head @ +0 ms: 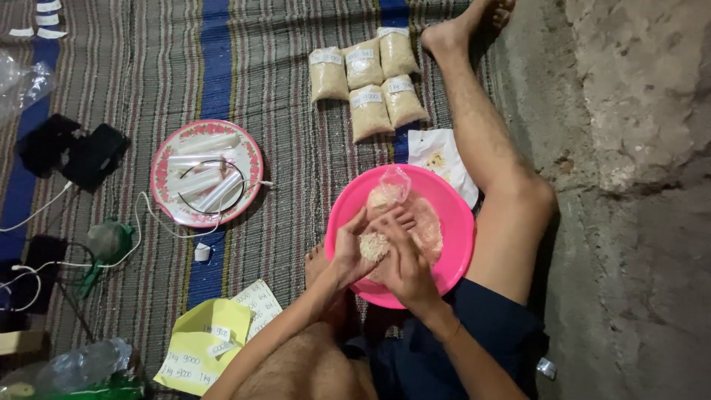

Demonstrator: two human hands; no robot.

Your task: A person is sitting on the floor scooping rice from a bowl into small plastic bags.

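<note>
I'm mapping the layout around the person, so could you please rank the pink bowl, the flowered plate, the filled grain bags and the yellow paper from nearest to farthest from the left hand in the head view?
From the left hand:
1. Pink bowl, directly under the hand.
2. Flowered plate and yellow paper, both to its left, too close to call.
3. Filled grain bags, up by the far foot.

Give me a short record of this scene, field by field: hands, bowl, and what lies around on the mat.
setting: person seated on a striped mat beside a rough wall
left hand: cupped over the pink bowl, holding a small heap of grains
right hand: touching the grains in the left palm
clear bag: in the bowl, partly filled with grains
filled packets: five, beyond the bowl
plate: flowered, holding rolled clear bags
yellow paper: near the left knee
</note>
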